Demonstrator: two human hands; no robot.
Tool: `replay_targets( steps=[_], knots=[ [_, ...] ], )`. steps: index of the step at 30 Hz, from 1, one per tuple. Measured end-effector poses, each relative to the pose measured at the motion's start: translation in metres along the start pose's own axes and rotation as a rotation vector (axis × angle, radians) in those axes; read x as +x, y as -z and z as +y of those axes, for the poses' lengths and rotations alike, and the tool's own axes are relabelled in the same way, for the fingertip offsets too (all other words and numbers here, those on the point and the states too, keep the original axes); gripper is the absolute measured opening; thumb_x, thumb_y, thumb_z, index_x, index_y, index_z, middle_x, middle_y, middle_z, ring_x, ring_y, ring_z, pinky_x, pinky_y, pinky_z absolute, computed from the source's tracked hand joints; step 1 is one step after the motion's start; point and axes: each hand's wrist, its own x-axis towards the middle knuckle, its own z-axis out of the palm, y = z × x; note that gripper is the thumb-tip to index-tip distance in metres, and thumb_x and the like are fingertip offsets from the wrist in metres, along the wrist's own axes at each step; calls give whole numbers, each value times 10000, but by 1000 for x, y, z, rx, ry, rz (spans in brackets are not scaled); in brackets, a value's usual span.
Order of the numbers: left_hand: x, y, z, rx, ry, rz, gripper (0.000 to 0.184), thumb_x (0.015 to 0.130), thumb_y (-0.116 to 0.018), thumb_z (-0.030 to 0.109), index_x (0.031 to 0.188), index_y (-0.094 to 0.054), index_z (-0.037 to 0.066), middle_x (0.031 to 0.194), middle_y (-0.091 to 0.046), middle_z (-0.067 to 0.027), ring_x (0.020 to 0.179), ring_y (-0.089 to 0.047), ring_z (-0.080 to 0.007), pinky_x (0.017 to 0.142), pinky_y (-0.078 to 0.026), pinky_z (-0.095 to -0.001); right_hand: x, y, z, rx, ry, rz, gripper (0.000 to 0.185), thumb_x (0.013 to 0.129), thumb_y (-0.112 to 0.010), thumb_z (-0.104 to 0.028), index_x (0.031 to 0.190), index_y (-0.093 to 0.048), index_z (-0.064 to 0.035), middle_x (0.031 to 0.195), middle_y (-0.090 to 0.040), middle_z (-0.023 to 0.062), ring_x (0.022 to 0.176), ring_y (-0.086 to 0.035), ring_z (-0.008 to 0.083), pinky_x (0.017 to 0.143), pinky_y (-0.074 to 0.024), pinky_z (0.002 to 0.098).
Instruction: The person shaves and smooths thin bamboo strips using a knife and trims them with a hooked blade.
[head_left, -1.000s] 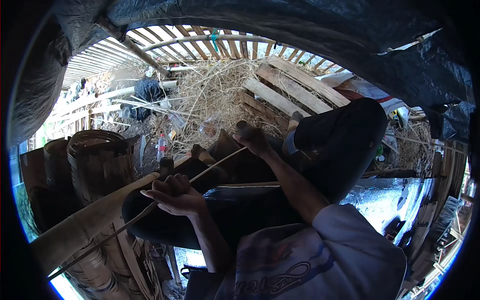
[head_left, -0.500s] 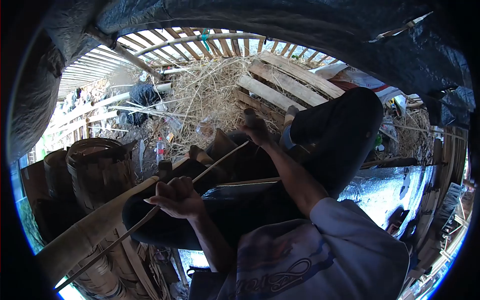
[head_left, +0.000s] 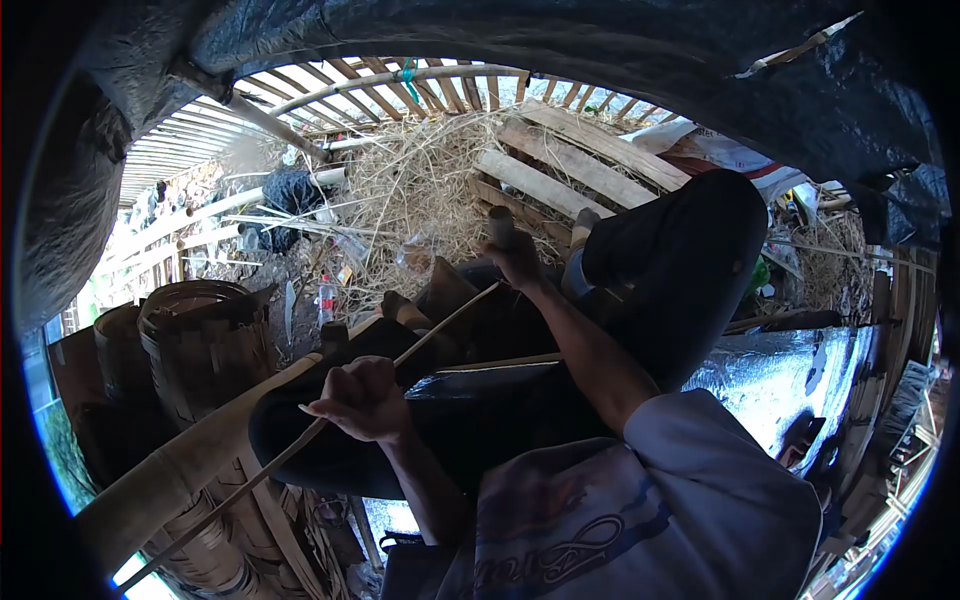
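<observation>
My left hand is closed around a long thin bamboo strip, its thumb pointing left along the strip. From there the strip slants down to the lower left and up toward my right hand. That hand grips a tool by its round wooden handle, whose butt sticks up above the fist. Its working end is hidden in shadow, so the kind of tool cannot be made out. The strip's upper end lies just below the right fist. Both hands are over my crossed legs in dark trousers.
A thick bamboo pole runs diagonally at left, beside woven bamboo baskets. Ahead are dry straw, wooden planks and a plastic bottle. Dark sheeting hangs overhead, and a shiny sheet lies at right.
My left hand has shifted slightly to the right with the bamboo strip. My right hand, still on the handle, has moved only a little to the right.
</observation>
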Motion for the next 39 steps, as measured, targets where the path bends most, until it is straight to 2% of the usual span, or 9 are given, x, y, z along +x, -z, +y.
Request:
replay_targets(
  steps=[4,10,16,20,26,30,33,35,39],
  knots=[
    [-1,-1,-1,9,-9,22,520,961,-327,485,572,-228,153,440,-167,54,369,-108,-50,364,-81,-237,-14,1,-51,363,31,-15,334,721,-707,-307,648,-569,-11,556,-575,85,521,-559,162,514,-427,331],
    [-1,-3,-1,38,16,-62,517,972,-328,434,548,-225,154,419,-184,47,351,-126,-52,351,-93,-231,-14,-1,-30,-4,217,82,303,749,-722,-268,633,-570,-33,506,-547,26,472,-535,113,477,-423,308],
    [1,-3,0,-49,34,-61,554,960,-337,484,529,-226,154,422,-181,46,352,-120,-57,354,-92,-240,-20,10,-54,664,6,-73,216,758,-722,-177,726,-540,-65,598,-549,6,520,-524,85,508,-423,259],
    [-1,0,-4,-59,42,-26,549,963,-325,484,534,-233,154,443,-170,52,363,-119,-61,364,-84,-252,-21,-5,-17,-132,289,86,325,711,-700,-292,735,-570,5,598,-593,130,608,-613,242,529,-465,383],
    [-2,-1,0,-35,13,33,533,973,-305,464,539,-238,163,451,-153,52,369,-111,-61,367,-79,-253,-24,2,-47,202,-26,94,356,700,-680,-341,657,-573,-4,605,-591,160,586,-606,291,550,-460,388],
    [-3,0,-2,-6,5,68,531,977,-297,456,539,-233,164,450,-146,50,367,-105,-61,365,-80,-251,-26,-2,-34,377,65,102,353,707,-684,-338,646,-573,-9,562,-576,130,526,-590,244,522,-448,375],
    [-1,0,-3,11,-7,83,529,980,-292,450,540,-228,164,448,-142,48,367,-99,-63,367,-78,-252,-13,-3,0,-42,259,189,300,709,-708,-273,632,-566,-19,529,-562,76,487,-564,153,478,-424,333],
    [-2,2,-2,11,-2,63,528,981,-289,449,541,-228,164,448,-140,50,370,-99,-63,367,-77,-253,-12,2,-13,90,-13,118,239,701,-709,-215,649,-569,-28,520,-555,61,489,-564,136,463,-418,326],
    [-5,5,-2,-53,14,5,507,981,-299,452,563,-221,175,476,-121,62,397,-88,-57,395,-86,-253,-18,5,-42,507,3,55,208,681,-699,-187,633,-561,-38,523,-560,60,483,-571,142,457,-417,322]
  ],
)
